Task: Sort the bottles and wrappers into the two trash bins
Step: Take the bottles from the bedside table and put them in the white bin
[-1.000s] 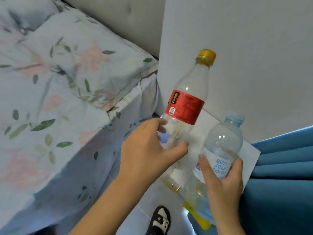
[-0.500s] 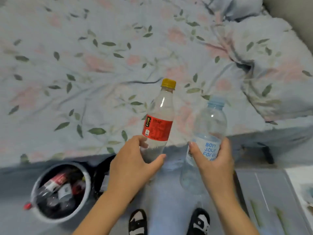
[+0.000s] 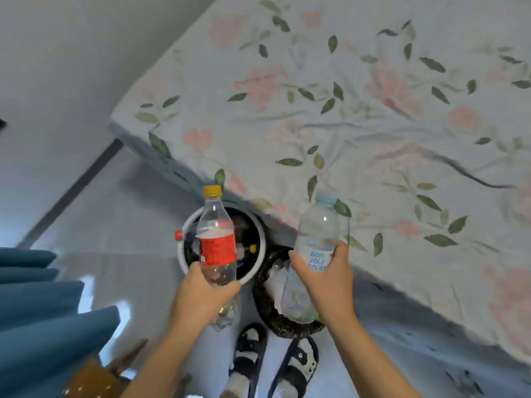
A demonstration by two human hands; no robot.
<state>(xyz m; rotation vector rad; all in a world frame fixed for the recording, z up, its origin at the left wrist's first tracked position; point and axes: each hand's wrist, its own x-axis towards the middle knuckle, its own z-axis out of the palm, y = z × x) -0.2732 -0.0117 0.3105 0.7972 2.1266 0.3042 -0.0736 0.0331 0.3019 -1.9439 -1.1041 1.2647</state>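
My left hand (image 3: 201, 297) grips a clear bottle with a red label and yellow cap (image 3: 216, 239) by its lower half, upright over the white-rimmed bin (image 3: 184, 254), which holds several bottles. My right hand (image 3: 324, 277) grips a clear water bottle with a pale blue cap (image 3: 316, 234), upright over the dark bin (image 3: 258, 294). That dark bin holds crumpled wrappers. The two bins stand side by side on the floor against the bed.
A bed with a floral sheet (image 3: 373, 110) fills the upper right. Blue curtain folds (image 3: 43, 311) hang at the lower left, with a brown object (image 3: 92, 380) below them. My sandalled feet (image 3: 275, 366) stand just in front of the bins. Grey floor (image 3: 115, 225) lies to the left.
The view has swung left from the bed to the bins. Both hands, still holding their bottles, now hover over the two bins, which sat at lower left half a second ago.
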